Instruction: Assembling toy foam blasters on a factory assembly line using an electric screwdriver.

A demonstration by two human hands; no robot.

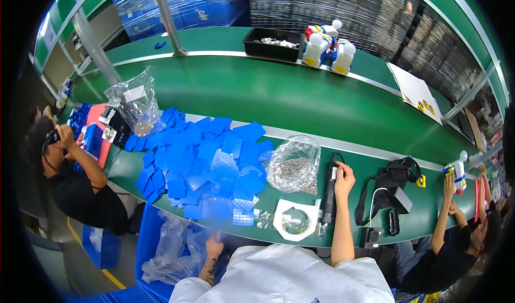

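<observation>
My right hand (345, 180) is closed around the upper part of a black electric screwdriver (329, 195), which lies on the green bench with its cord at the far end. My left hand (214, 247) is low at the bench's near edge, beside a blue bin (146, 244) of clear plastic bags (170, 252). Its fingers look curled, and what they hold, if anything, is blurred. A large heap of flat blue plastic pieces (198, 152) covers the bench ahead of it. Left of the screwdriver are a white frame with a round opening (279, 225) and a clear bag of small metal parts (295, 169).
Right of the screwdriver lie a black strap with a box (398, 198) and a black adapter (370, 237). A black tray (272, 44) and several white bottles (341, 56) stand on the back shelf. People sit at the left (80, 195) and right (445, 254).
</observation>
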